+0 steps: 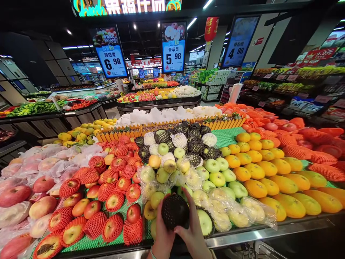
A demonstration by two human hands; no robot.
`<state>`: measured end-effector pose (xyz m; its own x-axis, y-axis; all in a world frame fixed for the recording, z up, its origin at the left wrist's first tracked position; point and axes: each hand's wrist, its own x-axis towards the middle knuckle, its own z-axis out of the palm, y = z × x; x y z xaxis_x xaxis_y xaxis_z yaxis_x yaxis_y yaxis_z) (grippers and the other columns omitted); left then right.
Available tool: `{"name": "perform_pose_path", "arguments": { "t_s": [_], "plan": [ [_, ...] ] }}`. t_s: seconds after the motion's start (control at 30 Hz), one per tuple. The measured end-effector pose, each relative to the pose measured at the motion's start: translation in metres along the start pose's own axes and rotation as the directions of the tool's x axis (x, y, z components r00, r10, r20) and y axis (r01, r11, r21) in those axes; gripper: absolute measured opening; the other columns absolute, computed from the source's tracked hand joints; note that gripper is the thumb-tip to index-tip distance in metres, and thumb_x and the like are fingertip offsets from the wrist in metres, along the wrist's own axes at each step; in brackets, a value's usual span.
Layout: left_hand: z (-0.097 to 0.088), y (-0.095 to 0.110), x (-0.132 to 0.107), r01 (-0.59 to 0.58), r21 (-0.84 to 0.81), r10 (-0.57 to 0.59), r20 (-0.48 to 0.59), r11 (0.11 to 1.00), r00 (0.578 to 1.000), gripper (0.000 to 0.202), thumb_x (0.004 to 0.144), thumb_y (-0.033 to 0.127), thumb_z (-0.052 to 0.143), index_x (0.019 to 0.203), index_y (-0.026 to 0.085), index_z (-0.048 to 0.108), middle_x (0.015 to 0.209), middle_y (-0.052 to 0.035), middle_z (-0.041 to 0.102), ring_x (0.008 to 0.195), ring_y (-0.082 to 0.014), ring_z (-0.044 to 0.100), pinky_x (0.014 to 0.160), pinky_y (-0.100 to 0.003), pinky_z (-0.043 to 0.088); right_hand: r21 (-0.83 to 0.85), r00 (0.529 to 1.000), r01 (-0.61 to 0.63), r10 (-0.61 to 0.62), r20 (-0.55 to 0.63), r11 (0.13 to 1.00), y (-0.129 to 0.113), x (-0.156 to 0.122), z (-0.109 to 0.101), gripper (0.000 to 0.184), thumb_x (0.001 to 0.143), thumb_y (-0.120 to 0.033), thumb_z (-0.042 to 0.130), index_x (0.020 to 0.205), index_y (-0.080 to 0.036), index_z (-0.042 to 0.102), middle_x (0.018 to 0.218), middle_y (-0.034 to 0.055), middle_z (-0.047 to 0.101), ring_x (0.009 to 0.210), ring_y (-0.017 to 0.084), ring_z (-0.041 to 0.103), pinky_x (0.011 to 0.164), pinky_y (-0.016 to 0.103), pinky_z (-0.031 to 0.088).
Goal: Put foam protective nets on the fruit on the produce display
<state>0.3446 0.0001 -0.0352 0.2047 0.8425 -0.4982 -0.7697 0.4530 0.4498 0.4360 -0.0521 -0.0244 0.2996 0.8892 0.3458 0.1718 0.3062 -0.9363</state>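
A round fruit in a black foam net [175, 211] sits between my two hands, above the front of the display. My left hand [163, 230] is wrapped round its left side. On the other side, my right hand [194, 232] grips it with the thumb across the lower front. The net hides what fruit it is. Green apples [217, 178] lie just beyond and to the right, some under clear plastic. A large cut-looking pale green fruit in a dark net [205, 222] is close beside my right hand.
Red-netted apples [113, 227] lie left, with bagged peach-coloured fruit [42, 206] farther out. Oranges [289, 205] fill the right. Black-netted fruits [196, 145] are piled behind. A metal rail [256, 235] edges the stand; price screens [174, 48] hang above.
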Motion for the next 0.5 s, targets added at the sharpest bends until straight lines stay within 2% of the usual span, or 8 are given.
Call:
{"name": "perform_pose_path", "arguments": {
  "t_s": [0.07,0.17,0.27,0.37,0.43,0.5],
  "plan": [
    [0.004,-0.003,-0.005,-0.032,-0.044,0.030,-0.048,0.998,0.998,0.050,0.073,0.055,0.075,0.116,0.029,0.074,0.105,-0.0085,0.082,0.111,-0.0333,0.074,0.106,-0.045,0.054,0.030,0.999,-0.037,0.038,-0.031,0.999,0.002,-0.006,0.012,0.105,0.078,-0.079,0.066,0.161,-0.035,0.019,0.166,0.0071,0.029,0.152,0.033,0.032,0.123,0.054,0.033],
    [0.007,-0.006,-0.014,-0.091,-0.040,0.090,-0.037,0.995,0.995,0.052,0.068,0.051,0.079,0.115,0.030,0.075,0.110,-0.0059,0.081,0.113,-0.0316,0.072,0.102,-0.040,0.056,0.034,0.988,-0.044,0.048,-0.145,0.998,0.005,-0.006,0.020,0.093,0.087,-0.063,0.069,0.161,-0.036,0.020,0.165,0.0053,0.033,0.148,0.026,0.042,0.118,0.042,0.043],
    [0.007,-0.010,-0.022,-0.148,-0.001,0.148,-0.011,0.989,0.989,0.052,0.070,0.045,0.078,0.120,0.031,0.075,0.120,-0.0044,0.078,0.112,-0.0277,0.073,0.093,-0.033,0.060,-0.024,0.980,0.032,-0.036,-0.198,0.999,0.003,-0.001,0.017,0.062,0.095,-0.050,0.064,0.152,-0.038,0.041,0.155,0.0017,0.050,0.141,0.019,0.051,0.113,0.030,0.047],
    [0.006,-0.012,-0.024,-0.156,0.006,0.156,0.002,0.988,0.988,0.054,0.070,0.046,0.078,0.122,0.031,0.075,0.125,-0.0053,0.077,0.113,-0.0285,0.072,0.088,-0.032,0.061,-0.085,0.974,0.112,-0.126,-0.189,0.990,-0.001,0.003,0.011,0.039,0.098,-0.046,0.059,0.136,-0.037,0.059,0.144,0.0012,0.062,0.130,0.017,0.061,0.108,0.026,0.051],
    [0.005,-0.011,-0.023,-0.149,0.006,0.149,0.029,0.989,0.988,0.051,0.069,0.045,0.080,0.118,0.030,0.077,0.123,-0.0050,0.078,0.115,-0.0281,0.071,0.090,-0.032,0.061,-0.121,0.970,0.137,-0.158,-0.186,0.983,-0.003,0.002,0.009,0.036,0.100,-0.045,0.056,0.135,-0.036,0.060,0.141,0.0022,0.064,0.126,0.017,0.064,0.105,0.026,0.054],
    [0.004,-0.009,-0.021,-0.136,0.009,0.136,0.051,0.991,0.989,0.044,0.070,0.047,0.080,0.110,0.029,0.080,0.118,-0.0054,0.080,0.114,-0.0273,0.071,0.092,-0.032,0.060,-0.180,0.975,0.141,-0.168,-0.147,0.973,-0.002,-0.001,0.006,0.044,0.101,-0.043,0.054,0.144,-0.035,0.051,0.146,0.0043,0.059,0.132,0.019,0.060,0.108,0.031,0.053]
  ]
}}
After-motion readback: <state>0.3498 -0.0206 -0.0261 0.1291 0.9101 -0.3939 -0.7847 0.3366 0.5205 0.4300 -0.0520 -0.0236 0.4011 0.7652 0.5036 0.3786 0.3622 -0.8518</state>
